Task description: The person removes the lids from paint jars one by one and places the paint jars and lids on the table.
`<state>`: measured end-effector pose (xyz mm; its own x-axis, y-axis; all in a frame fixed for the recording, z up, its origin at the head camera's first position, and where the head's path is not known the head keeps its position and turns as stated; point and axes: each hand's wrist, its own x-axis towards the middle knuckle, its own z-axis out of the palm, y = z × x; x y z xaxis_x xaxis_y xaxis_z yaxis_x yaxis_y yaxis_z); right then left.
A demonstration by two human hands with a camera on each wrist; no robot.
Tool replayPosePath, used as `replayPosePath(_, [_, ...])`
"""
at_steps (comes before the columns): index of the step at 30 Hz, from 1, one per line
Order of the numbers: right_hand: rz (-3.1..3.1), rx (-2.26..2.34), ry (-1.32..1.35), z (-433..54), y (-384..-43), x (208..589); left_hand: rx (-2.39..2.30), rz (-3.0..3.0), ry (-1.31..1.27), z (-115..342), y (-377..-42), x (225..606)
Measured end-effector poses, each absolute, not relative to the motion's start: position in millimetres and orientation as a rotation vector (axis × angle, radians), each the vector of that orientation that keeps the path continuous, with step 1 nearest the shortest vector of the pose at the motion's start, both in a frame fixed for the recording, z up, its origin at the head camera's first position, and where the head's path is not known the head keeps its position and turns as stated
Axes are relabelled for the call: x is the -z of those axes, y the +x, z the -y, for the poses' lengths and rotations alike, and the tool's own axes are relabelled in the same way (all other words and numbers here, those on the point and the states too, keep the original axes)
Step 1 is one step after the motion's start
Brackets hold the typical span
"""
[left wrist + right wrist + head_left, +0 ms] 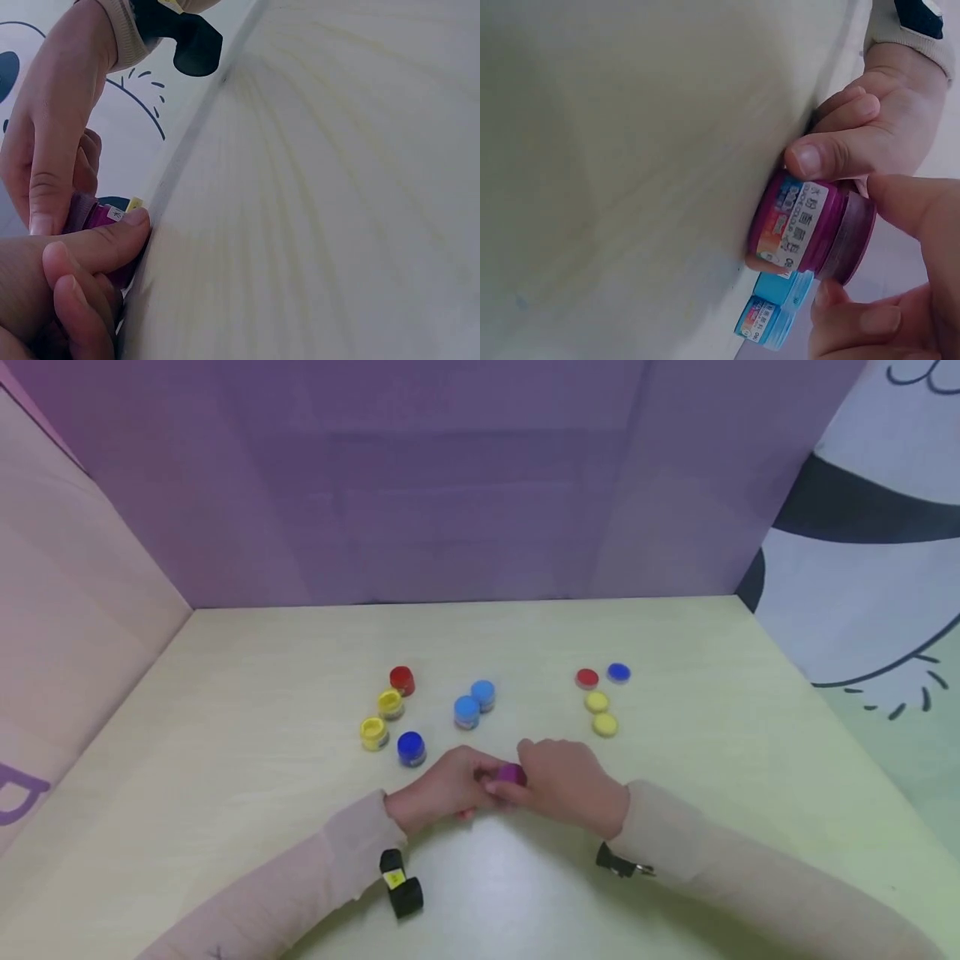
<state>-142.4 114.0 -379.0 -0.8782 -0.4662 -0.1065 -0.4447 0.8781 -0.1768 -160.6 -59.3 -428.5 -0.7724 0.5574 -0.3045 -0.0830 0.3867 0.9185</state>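
Note:
Low over the table's front part, both hands meet at a small magenta paint jar (795, 225). My left hand (448, 783) grips the jar's labelled body, its thumb along the label side. My right hand (573, 783) holds the darker purple lid (849, 238) between thumb and fingers, and the lid sits on the jar's mouth. In the right wrist view the jar lies tilted on its side, label showing. Most of it is hidden by the fingers in the head view.
Beyond the left hand stand a red jar (402, 681), two yellow jars (374, 734) and a dark blue jar (411, 749). Two light blue lidded jars (467, 712) are at mid-table. To the right lie a red lid (587, 678), a blue lid (618, 672) and two yellow lids (605, 724).

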Motion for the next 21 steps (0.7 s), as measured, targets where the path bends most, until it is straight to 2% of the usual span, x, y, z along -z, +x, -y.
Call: replayPosePath(21, [-2.733, 0.226, -0.955, -117.0, -149.2, 365.9, -1.400, -2.056, 0.427, 60.3, -160.7, 424.6])
